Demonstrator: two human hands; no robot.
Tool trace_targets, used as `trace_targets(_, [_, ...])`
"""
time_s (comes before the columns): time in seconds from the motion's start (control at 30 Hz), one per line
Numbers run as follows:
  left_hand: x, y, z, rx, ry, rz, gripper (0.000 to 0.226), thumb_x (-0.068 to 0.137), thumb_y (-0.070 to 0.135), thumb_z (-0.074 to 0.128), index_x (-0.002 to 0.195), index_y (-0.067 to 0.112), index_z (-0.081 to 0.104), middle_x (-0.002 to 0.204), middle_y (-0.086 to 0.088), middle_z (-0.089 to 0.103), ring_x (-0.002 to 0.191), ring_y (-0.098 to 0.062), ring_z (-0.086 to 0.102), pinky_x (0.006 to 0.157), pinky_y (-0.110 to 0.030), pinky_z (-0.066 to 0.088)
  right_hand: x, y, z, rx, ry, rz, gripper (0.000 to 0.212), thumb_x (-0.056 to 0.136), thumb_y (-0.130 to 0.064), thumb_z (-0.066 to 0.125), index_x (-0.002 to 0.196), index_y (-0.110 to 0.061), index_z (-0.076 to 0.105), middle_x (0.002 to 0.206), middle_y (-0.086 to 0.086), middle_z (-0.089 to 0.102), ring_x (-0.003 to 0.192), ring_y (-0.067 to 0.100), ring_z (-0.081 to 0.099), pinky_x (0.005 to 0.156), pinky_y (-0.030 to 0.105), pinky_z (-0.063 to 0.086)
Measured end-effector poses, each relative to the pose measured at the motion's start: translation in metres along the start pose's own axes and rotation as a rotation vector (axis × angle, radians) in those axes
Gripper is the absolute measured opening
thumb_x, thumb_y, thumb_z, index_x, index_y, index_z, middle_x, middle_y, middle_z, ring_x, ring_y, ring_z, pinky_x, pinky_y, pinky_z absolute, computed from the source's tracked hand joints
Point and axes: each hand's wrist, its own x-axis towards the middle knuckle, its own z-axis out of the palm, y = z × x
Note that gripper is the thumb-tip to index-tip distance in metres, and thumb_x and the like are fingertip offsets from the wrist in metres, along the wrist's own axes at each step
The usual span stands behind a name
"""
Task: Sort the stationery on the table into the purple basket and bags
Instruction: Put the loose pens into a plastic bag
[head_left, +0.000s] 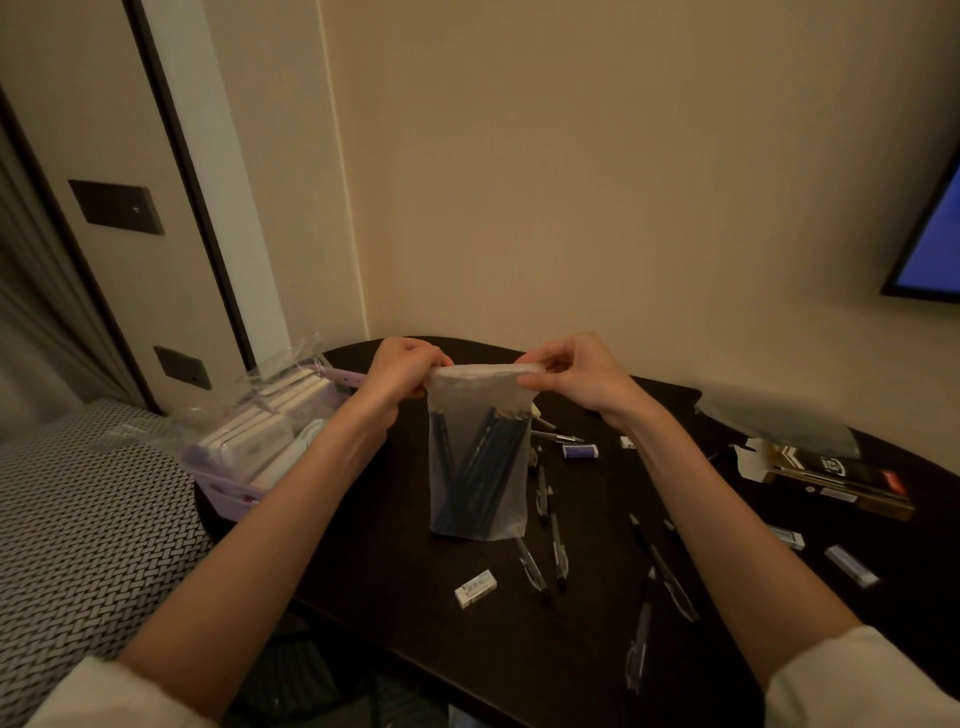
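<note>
A dark bench (597, 675) is seen in a dim room corner. A clear bag (480, 457) full of pencils (483, 462) is held up above the middle of the bench. Its top strip is pinched at one end by the left hand (402, 371) and at the other by the right hand (576, 374). To close it well, the strip should be pressed flat from end to end. Pens (558, 551) and erasers (475, 588) are left loose near the front edge, under the bag. The purple basket (228, 499) is kept at the left edge.
</note>
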Motion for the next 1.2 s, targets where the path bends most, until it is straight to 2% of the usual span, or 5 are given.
trace_targets(0.3, [-0.018, -0.010, -0.018, 0.046, -0.155, 0.267, 0.023, 0.092, 0.034, 0.061, 0.090, 0.013, 0.072, 0.095, -0.001, 0.069, 0.096, -0.007, 0.061, 0.084, -0.021, 0.043, 0.000, 0.003, 0.002, -0.016, 0.043, -0.002, 0.010, 0.089, -0.014, 0.065, 0.096, -0.012, 0.072, 0.098, 0.003, 0.068, 0.095, 0.011, 0.060, 0.074, 0.018, 0.046])
trace_targets(0.57, [-0.016, -0.019, -0.013, 0.137, -0.093, 0.356, 0.011, 0.086, 0.022, 0.070, 0.095, 0.014, 0.071, 0.094, 0.000, 0.070, 0.079, 0.008, 0.062, 0.066, -0.005, 0.046, -0.001, 0.009, 0.006, 0.042, 0.046, 0.050, 0.011, 0.092, -0.016, 0.061, 0.097, -0.012, 0.070, 0.096, -0.001, 0.066, 0.091, 0.006, 0.059, 0.070, 0.014, 0.042])
trace_targets(0.87, [-0.014, -0.020, -0.003, -0.169, -0.192, -0.116, 0.025, 0.080, 0.012, 0.075, 0.103, 0.011, 0.068, 0.111, -0.007, 0.067, 0.102, -0.016, 0.062, 0.072, -0.024, 0.051, -0.002, 0.023, 0.015, -0.102, 0.120, -0.023, 0.017, 0.095, -0.016, 0.056, 0.111, -0.014, 0.060, 0.103, 0.004, 0.064, 0.089, 0.021, 0.065, 0.081, 0.032, 0.053])
trace_targets(1.03, [-0.015, -0.017, 0.000, -0.253, -0.240, -0.231, 0.032, 0.081, 0.001, 0.070, 0.112, 0.010, 0.064, 0.112, -0.011, 0.066, 0.101, -0.020, 0.064, 0.069, -0.027, 0.052, -0.006, 0.024, 0.015, -0.364, -0.007, -0.200, 0.023, 0.100, -0.020, 0.046, 0.108, -0.016, 0.067, 0.095, -0.008, 0.061, 0.081, 0.000, 0.053, 0.073, 0.017, 0.041])
trace_targets(1.2, [-0.013, -0.020, 0.001, -0.379, -0.267, -0.353, 0.029, 0.085, -0.001, 0.063, 0.111, 0.012, 0.063, 0.115, -0.012, 0.063, 0.105, -0.023, 0.061, 0.080, -0.035, 0.053, -0.010, 0.022, 0.012, -0.558, -0.154, -0.265, 0.031, 0.089, -0.041, 0.061, 0.112, -0.021, 0.067, 0.113, -0.008, 0.055, 0.110, 0.007, 0.046, 0.092, 0.030, 0.039])
